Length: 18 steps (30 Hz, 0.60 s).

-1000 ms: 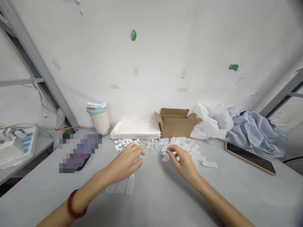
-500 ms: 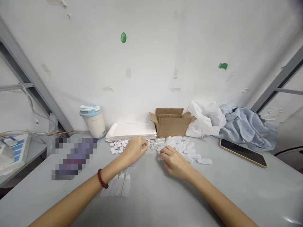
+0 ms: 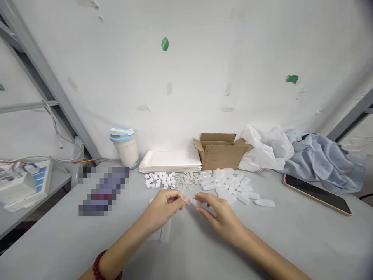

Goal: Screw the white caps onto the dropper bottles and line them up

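Observation:
Thumb and fingers of my left hand [image 3: 166,206] pinch a thin white ring-shaped strap [image 3: 187,197]. Facing it, my right hand [image 3: 220,214] is closed around a small translucent bottle [image 3: 199,202], mostly hidden by the fingers. Beyond the hands lie small white caps [image 3: 160,180], a pile of thin pale straps [image 3: 188,179] and many clear bottles [image 3: 230,182]. Below my left wrist, a few bottles [image 3: 164,232] lie side by side, partly covered by the hand and forearm.
Along the wall stand a lidded cup [image 3: 127,149], stacked white sheets [image 3: 171,160], an open cardboard box [image 3: 221,155] and a white plastic bag [image 3: 259,151]. Blue cloth [image 3: 320,159] and a phone [image 3: 316,193] are at right. A blurred-out item [image 3: 105,192] lies at left.
Both hands have drawn back from the piles towards the person. The left now holds a strap and the right a bottle. The view has shifted, so the background sits further right.

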Each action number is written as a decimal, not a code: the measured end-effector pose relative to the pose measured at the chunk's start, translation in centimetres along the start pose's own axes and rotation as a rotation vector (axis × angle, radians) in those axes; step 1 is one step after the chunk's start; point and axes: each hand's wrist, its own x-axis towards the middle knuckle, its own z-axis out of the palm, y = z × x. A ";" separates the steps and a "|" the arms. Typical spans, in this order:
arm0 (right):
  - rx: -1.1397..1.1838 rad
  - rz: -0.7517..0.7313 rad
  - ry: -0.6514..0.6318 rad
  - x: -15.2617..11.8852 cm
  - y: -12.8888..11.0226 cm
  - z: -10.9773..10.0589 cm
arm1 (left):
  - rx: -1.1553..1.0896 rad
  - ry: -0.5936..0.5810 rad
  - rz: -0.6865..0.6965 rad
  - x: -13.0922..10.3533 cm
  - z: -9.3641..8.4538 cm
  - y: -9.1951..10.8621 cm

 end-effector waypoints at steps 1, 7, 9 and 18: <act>0.021 -0.004 0.007 -0.2 -0.5 0.2 | 0.001 -0.017 -0.006 -0.1 0.2 0.0; 0.024 -0.096 0.114 -1.0 -1.4 0.8 | -0.076 -0.095 -0.056 -0.3 0.9 -0.1; 0.017 -0.134 0.156 -1.0 -1.5 0.7 | -0.123 -0.103 -0.071 -0.3 0.9 -0.1; 0.015 -0.232 0.221 -1.0 -2.1 0.3 | -0.222 -0.081 -0.049 -0.4 1.1 -0.4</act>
